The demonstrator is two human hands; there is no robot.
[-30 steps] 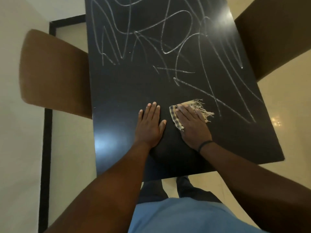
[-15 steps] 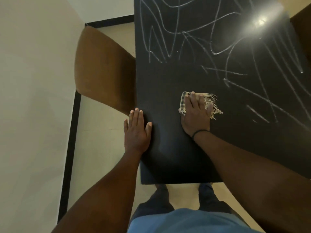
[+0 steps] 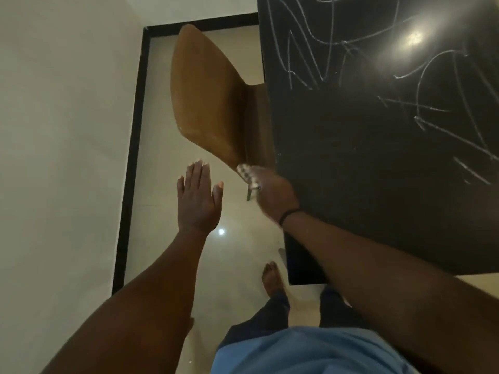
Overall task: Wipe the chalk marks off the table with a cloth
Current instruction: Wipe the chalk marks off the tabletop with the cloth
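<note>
Glossy cream floor tiles (image 3: 194,125) with a black border run beside the black table (image 3: 364,211), whose far part carries white chalk marks (image 3: 310,58). At the table's left edge the right hand (image 3: 272,195) holds a blurred checked cloth (image 3: 247,175), partly hidden beneath it, just below a brown chair (image 3: 208,98). Left of that grip, the left hand (image 3: 198,201) hovers over the floor, fingers straight, holding nothing.
</note>
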